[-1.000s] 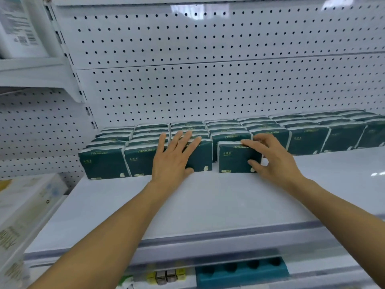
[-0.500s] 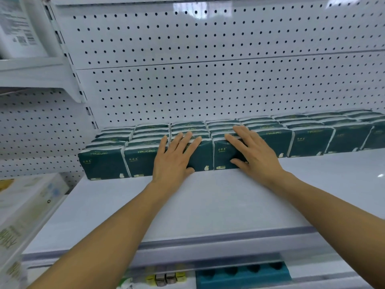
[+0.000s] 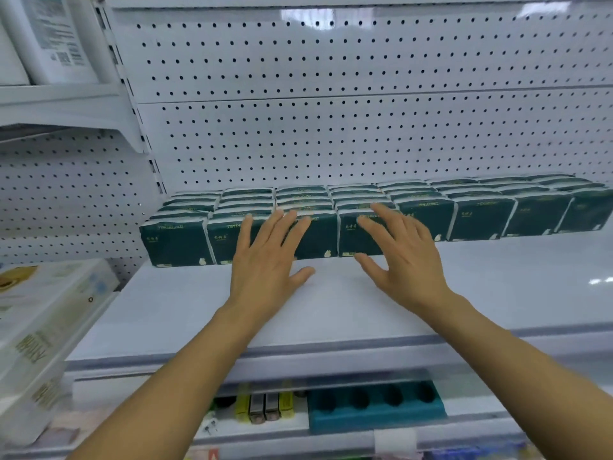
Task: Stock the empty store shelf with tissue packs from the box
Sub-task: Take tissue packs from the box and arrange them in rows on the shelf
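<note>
The white shelf [image 3: 331, 310] in front of me runs from 9 o'clock to 3 o'clock, backed by a white pegboard panel [image 3: 331, 134]. On it, along the back from 10 o'clock to 2 o'clock, dark green tissue packs [image 3: 481, 219] stand upright in a long row, several deep, side by side and touching. The shelf's front half, toward 6 o'clock, is bare white surface ending in a pale edge strip [image 3: 298, 356].

Shop: pegboard shelving [image 3: 331, 134], rows of tissue packs [image 3: 481, 220].
</note>
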Demonstrator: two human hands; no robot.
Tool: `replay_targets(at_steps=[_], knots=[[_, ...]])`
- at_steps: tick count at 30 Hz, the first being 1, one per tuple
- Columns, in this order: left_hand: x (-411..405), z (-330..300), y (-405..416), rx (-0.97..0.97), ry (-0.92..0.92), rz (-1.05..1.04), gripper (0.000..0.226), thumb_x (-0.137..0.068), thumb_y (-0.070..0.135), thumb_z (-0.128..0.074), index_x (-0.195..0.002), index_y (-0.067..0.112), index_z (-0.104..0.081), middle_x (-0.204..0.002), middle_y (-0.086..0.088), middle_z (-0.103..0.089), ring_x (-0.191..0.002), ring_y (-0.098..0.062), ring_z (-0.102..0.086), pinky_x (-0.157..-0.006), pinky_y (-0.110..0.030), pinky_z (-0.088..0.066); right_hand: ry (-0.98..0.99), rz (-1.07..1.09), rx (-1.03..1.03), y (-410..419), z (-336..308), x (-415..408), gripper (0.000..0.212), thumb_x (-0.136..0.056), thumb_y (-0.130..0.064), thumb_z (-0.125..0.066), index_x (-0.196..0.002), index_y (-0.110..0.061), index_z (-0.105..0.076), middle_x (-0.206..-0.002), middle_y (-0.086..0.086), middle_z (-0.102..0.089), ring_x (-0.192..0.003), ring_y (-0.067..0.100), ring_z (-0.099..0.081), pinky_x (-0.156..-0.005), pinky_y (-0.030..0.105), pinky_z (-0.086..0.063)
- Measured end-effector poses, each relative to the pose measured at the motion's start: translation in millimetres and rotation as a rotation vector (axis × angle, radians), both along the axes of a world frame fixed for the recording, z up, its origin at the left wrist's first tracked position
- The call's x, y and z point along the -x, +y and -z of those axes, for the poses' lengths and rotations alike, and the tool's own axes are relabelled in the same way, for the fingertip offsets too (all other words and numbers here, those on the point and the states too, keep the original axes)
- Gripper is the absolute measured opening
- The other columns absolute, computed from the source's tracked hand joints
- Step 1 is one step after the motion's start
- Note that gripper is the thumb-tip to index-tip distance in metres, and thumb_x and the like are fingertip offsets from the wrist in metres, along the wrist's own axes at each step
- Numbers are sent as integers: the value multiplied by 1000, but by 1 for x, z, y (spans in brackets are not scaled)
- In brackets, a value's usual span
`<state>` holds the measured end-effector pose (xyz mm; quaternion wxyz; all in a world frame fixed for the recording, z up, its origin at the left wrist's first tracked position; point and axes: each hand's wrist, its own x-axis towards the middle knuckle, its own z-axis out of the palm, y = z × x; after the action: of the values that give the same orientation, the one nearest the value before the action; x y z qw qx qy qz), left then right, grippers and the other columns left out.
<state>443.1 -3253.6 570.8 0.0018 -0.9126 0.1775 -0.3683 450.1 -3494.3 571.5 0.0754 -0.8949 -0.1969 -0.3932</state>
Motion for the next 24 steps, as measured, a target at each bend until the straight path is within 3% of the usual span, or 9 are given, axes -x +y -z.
replay_targets(at_steps=[4,9,12,17,21,24], knots=[[70,5,22,150,-71,73,58,-86,45,-65,-137,20,-54,-131,0,-60,-123,-21,-52,-110,-48,-35,-23,-67,-16,29,5,69,44,-89,-37,-65,-128,-17,-59,-128,4,-60,-107,26,-61,-75,37,-50],[162,37,69,154,21,95,58,-88,43,-68,-137,18,-53,-130,-2,-60,-118,-21,-51,-104,-43,-39,67,-139,32,73,34,146,49,-91,-41,-57,-132,-16,-54,-130,8,-58,-111,30,-57,-77,41,-49],[213,68,104,127,139,68,61,-88,47,-62,-140,19,-49,-133,-1,-58,-118,-20,-51,-97,-35,-39,131,-183,23,103,62,189,49,-92,-42,-53,-133,-15,-54,-128,8,-59,-110,31,-58,-76,43,-51],[284,126,159,112,463,-62,74,-85,47,-70,-147,24,-39,-139,-1,-54,-118,-26,-58,-88,-41,-50,349,-224,34,147,123,248,47,-93,-41,-55,-133,-18,-53,-125,6,-59,-107,30,-59,-77,42,-49],[339,181,196,168,775,-188,78,-91,56,-57,-154,31,-19,-149,3,-42,-128,-22,-49,-96,-38,-47,589,-246,106,174,180,295,44,-90,-44,-53,-129,-23,-56,-117,1,-61,-103,28,-60,-76,39,-48],[373,220,214,233,910,-230,80,-92,56,-56,-155,31,-15,-150,1,-41,-128,-21,-49,-94,-37,-49,739,-296,162,191,212,321,45,-88,-44,-53,-126,-23,-60,-115,2,-64,-104,29,-61,-80,41,-48]])
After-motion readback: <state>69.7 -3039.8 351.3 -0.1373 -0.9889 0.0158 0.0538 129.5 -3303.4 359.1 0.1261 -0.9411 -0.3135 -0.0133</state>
